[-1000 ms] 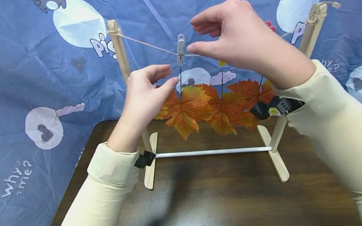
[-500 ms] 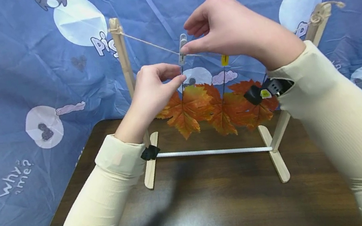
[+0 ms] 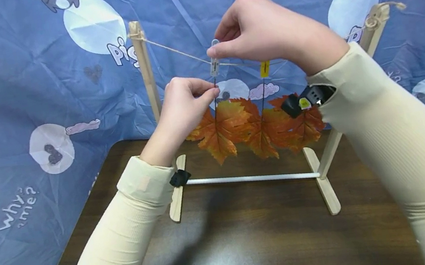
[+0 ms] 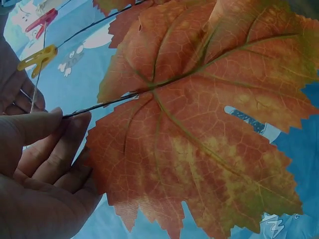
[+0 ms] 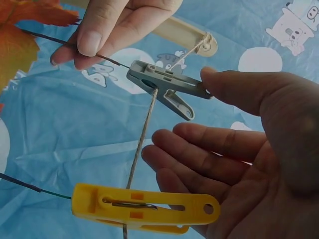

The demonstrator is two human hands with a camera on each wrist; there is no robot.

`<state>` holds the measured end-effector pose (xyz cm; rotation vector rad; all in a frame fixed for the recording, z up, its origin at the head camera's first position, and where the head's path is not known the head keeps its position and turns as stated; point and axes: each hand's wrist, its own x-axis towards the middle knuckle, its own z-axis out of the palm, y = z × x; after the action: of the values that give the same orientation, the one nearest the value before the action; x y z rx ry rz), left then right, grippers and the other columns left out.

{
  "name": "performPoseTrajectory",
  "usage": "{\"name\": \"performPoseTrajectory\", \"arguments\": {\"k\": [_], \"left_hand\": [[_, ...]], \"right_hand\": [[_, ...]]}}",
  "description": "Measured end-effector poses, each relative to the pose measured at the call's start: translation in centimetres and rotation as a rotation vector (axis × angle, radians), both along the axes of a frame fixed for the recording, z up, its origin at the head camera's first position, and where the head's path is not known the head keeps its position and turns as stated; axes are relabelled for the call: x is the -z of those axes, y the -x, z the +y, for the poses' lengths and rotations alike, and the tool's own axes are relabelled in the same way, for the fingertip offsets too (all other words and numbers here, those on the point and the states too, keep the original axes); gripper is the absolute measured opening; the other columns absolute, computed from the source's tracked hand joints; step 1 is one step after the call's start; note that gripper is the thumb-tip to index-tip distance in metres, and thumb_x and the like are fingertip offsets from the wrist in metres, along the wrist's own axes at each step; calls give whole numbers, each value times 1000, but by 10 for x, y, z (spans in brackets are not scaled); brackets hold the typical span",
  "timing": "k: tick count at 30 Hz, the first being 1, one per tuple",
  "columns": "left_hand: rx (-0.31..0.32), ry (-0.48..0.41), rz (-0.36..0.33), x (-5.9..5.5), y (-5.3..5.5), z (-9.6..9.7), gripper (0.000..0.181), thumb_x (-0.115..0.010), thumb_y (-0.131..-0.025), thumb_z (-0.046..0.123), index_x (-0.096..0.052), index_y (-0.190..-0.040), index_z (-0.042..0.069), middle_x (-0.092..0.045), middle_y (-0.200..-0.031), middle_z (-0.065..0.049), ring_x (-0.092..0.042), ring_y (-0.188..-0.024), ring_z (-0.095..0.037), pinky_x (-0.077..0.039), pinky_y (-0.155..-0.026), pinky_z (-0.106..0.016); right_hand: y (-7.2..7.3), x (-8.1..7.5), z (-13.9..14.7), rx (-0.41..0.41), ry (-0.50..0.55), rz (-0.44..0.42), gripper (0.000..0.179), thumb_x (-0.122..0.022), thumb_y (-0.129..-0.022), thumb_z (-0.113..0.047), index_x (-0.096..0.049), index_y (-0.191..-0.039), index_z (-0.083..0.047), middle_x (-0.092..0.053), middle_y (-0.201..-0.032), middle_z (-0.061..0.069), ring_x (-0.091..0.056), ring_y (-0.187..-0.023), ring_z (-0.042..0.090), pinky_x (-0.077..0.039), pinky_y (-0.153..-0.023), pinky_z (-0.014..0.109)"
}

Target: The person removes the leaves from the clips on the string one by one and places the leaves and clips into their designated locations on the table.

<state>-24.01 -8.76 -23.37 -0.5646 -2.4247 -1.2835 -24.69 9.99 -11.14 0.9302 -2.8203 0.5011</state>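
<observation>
L hand (image 3: 185, 108) grip clamped on leaf stem (image 4: 97, 106), w/ orange leaf (image 3: 224, 127) hanging abt ctr of head view. R hand (image 3: 260, 30) grip apart: thumb touches grey peg (image 5: 162, 80) on string (image 5: 140, 139), upper ctr; fingers just below. Yellow peg (image 5: 142, 205) lower ctr, R wrist view.

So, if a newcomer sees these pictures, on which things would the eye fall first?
First, probably, the orange maple-shaped leaves hanging below the thin beige string; the thin dark stem of the leftmost leaf is in the grip of the left hand. Next, likely, the grey plastic clothespin on that string, with the right hand at its upper end, and the bright yellow plastic clothespin to its right in the head view.
</observation>
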Motion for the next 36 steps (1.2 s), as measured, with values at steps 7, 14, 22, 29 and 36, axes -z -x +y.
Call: {"name": "performPoseTrajectory", "arguments": {"k": [7, 14, 22, 29, 36], "left_hand": [[-7, 8, 5, 1, 1, 1, 12, -74, -94, 12, -81, -97, 3, -74, -83, -4, -58, -69, -16, -45, -65, -29], [-5, 14, 27, 0, 0, 0, 11, -74, -94, 11, -81, -96, 3, -74, -82, -3, -57, -67, -14, -44, -63, -29], [-4, 31, 30, 1, 0, 0, 11, -74, -95, 11, -81, -95, 3, -74, -81, -3, -55, -66, -14, -42, -62, -28], [3, 47, 26, 1, 0, 1, 12, -74, -95, 12, -81, -95, 3, -74, -82, -3, -55, -64, -15, -41, -59, -28], [-2, 65, 21, 5, -1, -1, 12, -75, -94, 12, -81, -95, 2, -75, -86, -4, -57, -69, -14, -42, -63, -28]], "right_hand": [[5, 2, 1, -21, -11, -11, 51, -64, -98, -48, -72, -125, -6, -72, -114, 7, -64, -99, 19, -50, -84, 39], [7, 4, 3, -66, 14, 17, 41, -64, -98, -47, -78, -116, -12, -74, -100, 1, -62, -84, 13, -48, -73, 34], [10, 8, 4, -76, 52, 82, 34, -66, -98, -43, -81, -109, -14, -76, -94, 1, -59, -75, 14, -41, -65, 32], [11, 7, 7, -39, 103, 154, 33, -66, -99, -41, -81, -109, -13, -76, -95, 3, -62, -80, 12, -36, -62, 32], [8, 2, 8, -20, 140, 206, 33, -67, -98, -43, -82, -107, -16, -75, -87, 3, -47, -60, 18, -31, -55, 32]]}}
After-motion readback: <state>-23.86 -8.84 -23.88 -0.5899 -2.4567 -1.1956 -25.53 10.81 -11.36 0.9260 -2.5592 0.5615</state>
